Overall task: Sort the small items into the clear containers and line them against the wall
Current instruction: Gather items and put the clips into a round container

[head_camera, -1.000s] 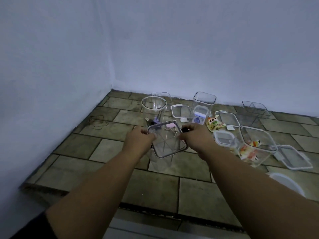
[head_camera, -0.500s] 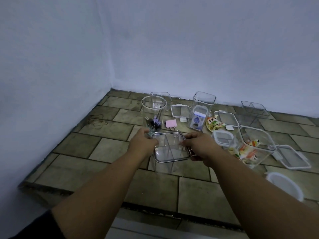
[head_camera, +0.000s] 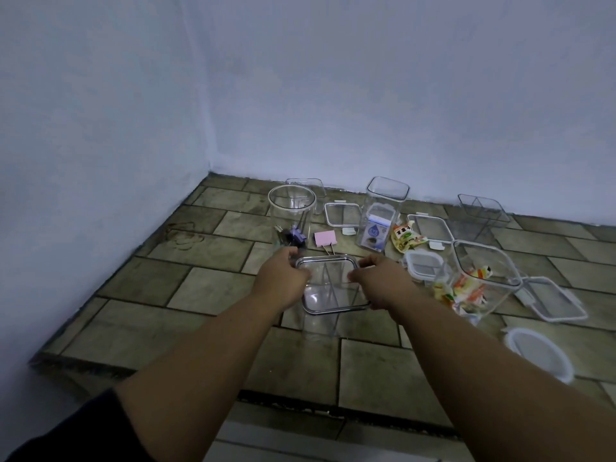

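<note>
My left hand (head_camera: 281,284) grips the left rim of a square clear container (head_camera: 333,288) standing upright on the tiled counter (head_camera: 206,288), and my right hand (head_camera: 378,285) clasps its right rim. Behind it sit a round jar (head_camera: 291,215) holding purple clips (head_camera: 63,240), a pink clip (head_camera: 324,239), then a tall container (head_camera: 383,211). Right of my hands, a tilted container (head_camera: 480,281) holds snack packets (head_camera: 463,291).
</note>
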